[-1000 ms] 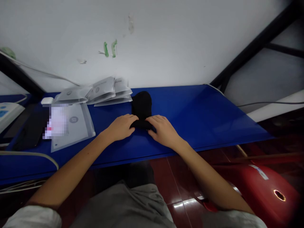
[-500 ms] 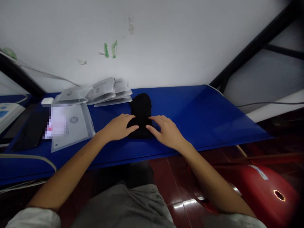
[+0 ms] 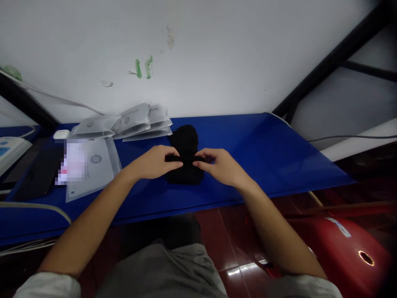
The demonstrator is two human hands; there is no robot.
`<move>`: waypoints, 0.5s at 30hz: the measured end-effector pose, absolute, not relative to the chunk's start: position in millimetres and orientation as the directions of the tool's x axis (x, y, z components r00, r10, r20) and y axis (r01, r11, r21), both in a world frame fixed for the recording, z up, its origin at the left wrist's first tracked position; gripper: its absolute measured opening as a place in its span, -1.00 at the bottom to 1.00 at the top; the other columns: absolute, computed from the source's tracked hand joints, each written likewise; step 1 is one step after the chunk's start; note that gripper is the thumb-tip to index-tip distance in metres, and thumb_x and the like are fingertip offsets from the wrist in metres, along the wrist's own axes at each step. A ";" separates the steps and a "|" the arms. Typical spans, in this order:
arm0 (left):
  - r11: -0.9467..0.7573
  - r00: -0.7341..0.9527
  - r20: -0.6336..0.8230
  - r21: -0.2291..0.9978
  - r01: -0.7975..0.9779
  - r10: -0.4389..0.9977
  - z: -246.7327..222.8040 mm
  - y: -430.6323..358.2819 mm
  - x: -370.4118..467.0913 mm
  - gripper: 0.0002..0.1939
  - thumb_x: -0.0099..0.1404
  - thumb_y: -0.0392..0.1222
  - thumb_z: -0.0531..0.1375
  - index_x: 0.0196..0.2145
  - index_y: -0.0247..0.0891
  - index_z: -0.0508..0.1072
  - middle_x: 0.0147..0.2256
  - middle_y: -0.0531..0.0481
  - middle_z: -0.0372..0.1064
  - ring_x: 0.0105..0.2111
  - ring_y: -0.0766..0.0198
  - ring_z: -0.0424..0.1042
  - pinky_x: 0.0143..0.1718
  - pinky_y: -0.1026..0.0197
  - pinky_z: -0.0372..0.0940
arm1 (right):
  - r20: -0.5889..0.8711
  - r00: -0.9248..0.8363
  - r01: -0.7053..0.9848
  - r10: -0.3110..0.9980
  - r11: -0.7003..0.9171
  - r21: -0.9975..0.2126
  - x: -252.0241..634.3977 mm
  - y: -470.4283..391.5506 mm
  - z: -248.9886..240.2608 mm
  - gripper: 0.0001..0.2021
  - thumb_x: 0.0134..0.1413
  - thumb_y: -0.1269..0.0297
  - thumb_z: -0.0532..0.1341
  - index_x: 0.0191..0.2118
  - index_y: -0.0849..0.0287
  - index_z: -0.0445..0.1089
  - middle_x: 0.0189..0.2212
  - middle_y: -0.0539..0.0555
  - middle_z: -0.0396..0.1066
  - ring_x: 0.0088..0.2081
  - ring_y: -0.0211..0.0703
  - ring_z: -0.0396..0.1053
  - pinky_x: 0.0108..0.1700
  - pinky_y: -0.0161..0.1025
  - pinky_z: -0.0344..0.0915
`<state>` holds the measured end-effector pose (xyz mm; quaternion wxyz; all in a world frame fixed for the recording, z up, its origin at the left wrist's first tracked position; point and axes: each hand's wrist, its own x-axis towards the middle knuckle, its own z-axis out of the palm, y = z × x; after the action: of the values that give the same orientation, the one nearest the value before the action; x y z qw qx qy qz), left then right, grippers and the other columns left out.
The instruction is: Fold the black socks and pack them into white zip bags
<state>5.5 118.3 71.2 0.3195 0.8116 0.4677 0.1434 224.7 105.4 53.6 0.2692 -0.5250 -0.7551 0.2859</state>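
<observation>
On the blue, smooth tabletop (image 3: 248, 153), a soft black cloth item (image 3: 185, 140) lies in front and to the right of the stack of frosted, grey-printed plastic bags (image 3: 133, 120). Its long axis runs from the tabletop's front edge towards the white wall (image 3: 217, 62), the rounded end pointing at the wall (the squarer end faces the person). The left hand (image 3: 152, 163) and right hand (image 3: 223, 165) each pinch its middle, fingers nearly closed against thumbs with dark fabric between. Half a second ago the fingers were spread over the cloth, wider apart from the thumbs.
</observation>
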 end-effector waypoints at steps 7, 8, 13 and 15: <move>-0.460 0.410 0.221 0.276 0.844 0.885 52.2 103.1 22.6 -0.64 0.34 -0.23 0.06 0.08 -0.32 0.28 0.01 -0.19 0.32 0.01 0.05 0.31 0.00 0.05 0.25 | 0.448 -0.254 0.843 0.857 0.423 -0.332 214.5 109.0 34.1 -0.78 0.14 0.25 0.19 -0.10 0.16 0.42 -0.15 0.22 0.45 -0.12 0.07 0.37 -0.13 -0.01 0.30; -0.490 0.450 0.202 0.251 0.835 0.870 49.5 96.5 22.0 -0.68 0.36 -0.21 0.03 0.05 -0.29 0.30 -0.03 -0.16 0.35 -0.02 0.08 0.34 -0.02 0.06 0.26 | 0.450 -0.312 0.836 0.837 0.467 -0.287 214.1 103.0 32.7 -0.78 0.18 0.25 0.15 -0.09 0.16 0.42 -0.15 0.22 0.45 -0.11 0.06 0.38 -0.12 -0.01 0.31; -0.617 0.629 0.026 0.234 0.751 0.777 37.9 76.4 11.2 -0.55 0.32 -0.03 0.11 0.10 -0.27 0.26 0.08 -0.20 0.30 0.04 0.01 0.30 0.01 0.01 0.24 | 0.307 -0.581 0.753 0.753 0.641 -0.147 218.3 77.9 31.0 -0.62 0.17 0.13 0.19 0.05 0.19 0.35 0.04 0.24 0.38 0.07 0.10 0.30 0.08 0.08 0.24; -0.633 0.644 0.021 0.210 0.745 0.765 33.3 77.3 9.3 -0.48 0.30 -0.09 0.13 0.17 -0.28 0.17 0.14 -0.21 0.24 0.11 0.00 0.24 0.05 0.00 0.20 | 0.248 -0.603 0.761 0.758 0.640 -0.104 220.2 76.1 28.9 -0.50 0.10 0.11 0.24 0.12 0.21 0.29 0.12 0.26 0.31 0.14 0.14 0.23 0.16 0.15 0.15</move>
<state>9.3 77.3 33.3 0.0913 0.9021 0.4184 0.0543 220.2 76.1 28.9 0.1358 -0.4241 -0.8954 -0.0062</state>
